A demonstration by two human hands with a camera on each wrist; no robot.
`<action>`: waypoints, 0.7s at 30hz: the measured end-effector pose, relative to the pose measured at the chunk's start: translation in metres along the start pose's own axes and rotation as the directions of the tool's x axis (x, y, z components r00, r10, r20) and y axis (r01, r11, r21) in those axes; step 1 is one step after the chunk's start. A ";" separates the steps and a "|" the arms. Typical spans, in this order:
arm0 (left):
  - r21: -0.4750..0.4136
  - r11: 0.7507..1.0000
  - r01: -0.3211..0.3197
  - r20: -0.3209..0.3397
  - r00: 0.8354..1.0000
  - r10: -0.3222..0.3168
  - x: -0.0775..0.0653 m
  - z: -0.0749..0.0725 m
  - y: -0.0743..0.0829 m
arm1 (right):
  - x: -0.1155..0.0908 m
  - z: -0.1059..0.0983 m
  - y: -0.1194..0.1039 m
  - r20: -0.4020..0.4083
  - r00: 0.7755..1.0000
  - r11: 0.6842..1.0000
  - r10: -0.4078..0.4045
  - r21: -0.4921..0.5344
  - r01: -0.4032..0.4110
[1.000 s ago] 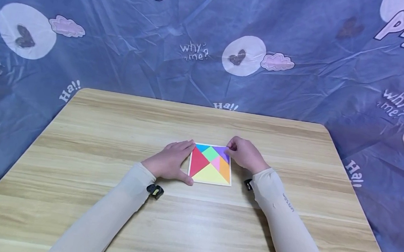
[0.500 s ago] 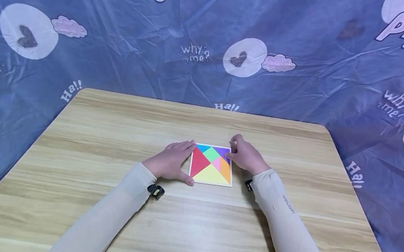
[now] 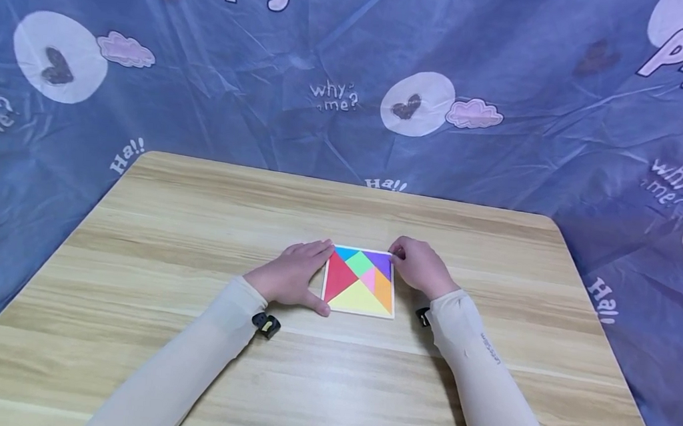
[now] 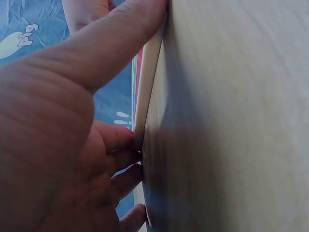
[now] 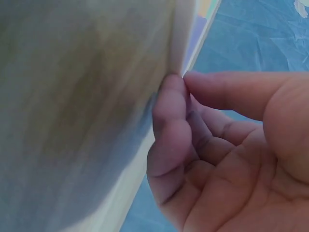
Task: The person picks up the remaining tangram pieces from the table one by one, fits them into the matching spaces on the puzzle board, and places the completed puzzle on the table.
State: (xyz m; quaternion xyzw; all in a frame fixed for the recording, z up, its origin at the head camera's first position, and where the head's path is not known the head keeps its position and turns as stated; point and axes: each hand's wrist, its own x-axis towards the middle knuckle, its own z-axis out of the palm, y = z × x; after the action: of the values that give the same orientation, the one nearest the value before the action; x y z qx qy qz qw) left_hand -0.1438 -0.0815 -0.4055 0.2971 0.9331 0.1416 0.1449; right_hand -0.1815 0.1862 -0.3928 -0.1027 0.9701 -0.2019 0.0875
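Observation:
A square tangram puzzle lies on the table in a pale tray [image 3: 363,314]. Its colored pieces include a red triangle [image 3: 341,278], a yellow triangle [image 3: 363,300] and a purple triangle [image 3: 381,263]. Along the tray's left side, my left hand [image 3: 290,276] spreads its thumb and fingers, the thumb at the near corner and fingertips at the far one. My right hand [image 3: 423,267] pinches the tray's far right corner. In the right wrist view, the thumb [image 5: 222,92] and bent index finger meet at that corner, the other fingers curled below.
The wood-grain table [image 3: 209,216] extends around the tray on all sides. Behind it hangs a blue printed cloth [image 3: 236,98]. Both forearms wear pale sleeves, and a small black device [image 3: 266,325] sits at the left wrist.
My right thumb has drawn back off the purple triangle to the tray's far right corner, and the fingers have closed together there. My left hand keeps its place; the view has tilted slightly.

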 end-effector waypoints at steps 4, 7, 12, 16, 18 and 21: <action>0.013 1.000 -0.001 0.003 1.000 0.001 0.001 0.001 0.000 | -0.002 -0.003 0.001 -0.026 1.000 1.000 -0.013 -0.005 0.013; 0.010 1.000 0.009 0.006 1.000 -0.009 0.002 0.002 0.000 | -0.004 -0.006 0.001 -0.046 0.999 1.000 -0.017 -0.025 0.016; -0.009 1.000 0.022 0.029 0.999 -0.022 0.005 0.007 0.002 | -0.006 -0.007 0.004 -0.043 0.999 0.997 -0.008 -0.072 0.005; -0.019 0.999 0.044 0.045 0.998 -0.043 0.004 0.008 0.001 | -0.006 -0.008 0.006 -0.006 1.000 0.996 0.000 -0.090 0.000; -0.024 0.998 0.049 0.041 0.998 -0.048 0.003 0.007 0.000 | -0.007 -0.009 0.005 0.027 1.000 0.995 0.015 -0.100 -0.013; -0.024 0.998 0.052 0.034 0.998 -0.051 0.002 0.005 0.000 | -0.009 -0.010 0.003 0.091 0.995 0.994 0.038 -0.104 -0.028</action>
State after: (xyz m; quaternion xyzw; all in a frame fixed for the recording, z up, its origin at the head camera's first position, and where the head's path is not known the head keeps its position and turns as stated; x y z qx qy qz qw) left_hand -0.1438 -0.0792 -0.4107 0.2735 0.9360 0.1445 0.1680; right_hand -0.1758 0.1948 -0.3835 -0.1003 0.9756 -0.1454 0.1303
